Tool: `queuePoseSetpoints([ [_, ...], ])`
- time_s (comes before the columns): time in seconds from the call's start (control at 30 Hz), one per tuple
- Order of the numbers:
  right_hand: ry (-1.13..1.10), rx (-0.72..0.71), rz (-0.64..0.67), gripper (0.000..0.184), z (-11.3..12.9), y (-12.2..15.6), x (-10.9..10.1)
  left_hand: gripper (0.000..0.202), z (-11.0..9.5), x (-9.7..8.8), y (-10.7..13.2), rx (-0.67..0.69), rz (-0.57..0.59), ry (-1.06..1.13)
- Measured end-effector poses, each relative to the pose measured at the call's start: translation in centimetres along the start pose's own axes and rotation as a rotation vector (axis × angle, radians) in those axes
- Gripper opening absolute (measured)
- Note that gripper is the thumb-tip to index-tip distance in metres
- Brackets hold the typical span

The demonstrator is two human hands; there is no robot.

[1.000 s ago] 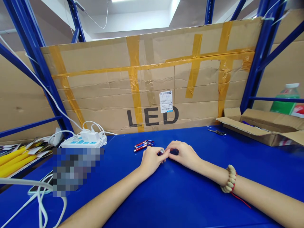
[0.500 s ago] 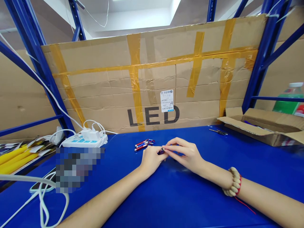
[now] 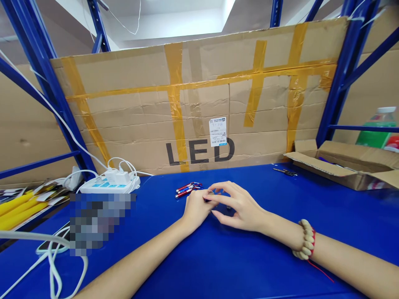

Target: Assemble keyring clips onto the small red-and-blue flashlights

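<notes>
- The left hand (image 3: 195,209) rests on the blue table (image 3: 237,257) at the centre, its grip curled narrow around a small dark keychain light (image 3: 208,197); only the silvery tip shows between the fingers.
- The right hand (image 3: 240,207) meets it from 3 o'clock, thumb and forefinger pinched on that same tip, the other fingers spread, likely so one hand steadies the body while the other works the end.
- Both wrists lie low on the table, which seems to brace such fine work.
- A small heap of red and blue keychain lights (image 3: 188,189) lies at 11 o'clock, just beside the left hand, within easy reach.
- A white power strip (image 3: 107,185) with plugs and cables sits at 9 o'clock, well apart.
- An open cardboard box (image 3: 339,164) stands at 2 o'clock, with a small dark metal piece (image 3: 284,171) on the table before it.
- A taped cardboard sheet marked LED (image 3: 199,104) closes off 12 o'clock.
</notes>
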State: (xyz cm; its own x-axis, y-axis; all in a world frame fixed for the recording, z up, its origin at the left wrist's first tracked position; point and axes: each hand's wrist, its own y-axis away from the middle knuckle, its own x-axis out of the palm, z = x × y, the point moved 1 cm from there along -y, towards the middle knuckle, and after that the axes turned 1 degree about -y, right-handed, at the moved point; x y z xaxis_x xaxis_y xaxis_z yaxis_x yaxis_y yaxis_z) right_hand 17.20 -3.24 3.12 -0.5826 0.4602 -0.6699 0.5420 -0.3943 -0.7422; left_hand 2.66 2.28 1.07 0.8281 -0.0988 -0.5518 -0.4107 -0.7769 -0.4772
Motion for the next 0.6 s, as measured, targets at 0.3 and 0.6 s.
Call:
queuePoseSetpoints([
  [0.3,0.053,-0.010,-0.027,0.034,0.3,-0.1,0.0,0.032,0.2,0.2,-0.1,0.012,-0.011,0.008],
  [0.6,-0.029,0.233,0.157,0.042,-1.8,-0.1,-1.3,0.033,-0.2,-0.4,-0.2,-0.024,-0.057,0.091],
])
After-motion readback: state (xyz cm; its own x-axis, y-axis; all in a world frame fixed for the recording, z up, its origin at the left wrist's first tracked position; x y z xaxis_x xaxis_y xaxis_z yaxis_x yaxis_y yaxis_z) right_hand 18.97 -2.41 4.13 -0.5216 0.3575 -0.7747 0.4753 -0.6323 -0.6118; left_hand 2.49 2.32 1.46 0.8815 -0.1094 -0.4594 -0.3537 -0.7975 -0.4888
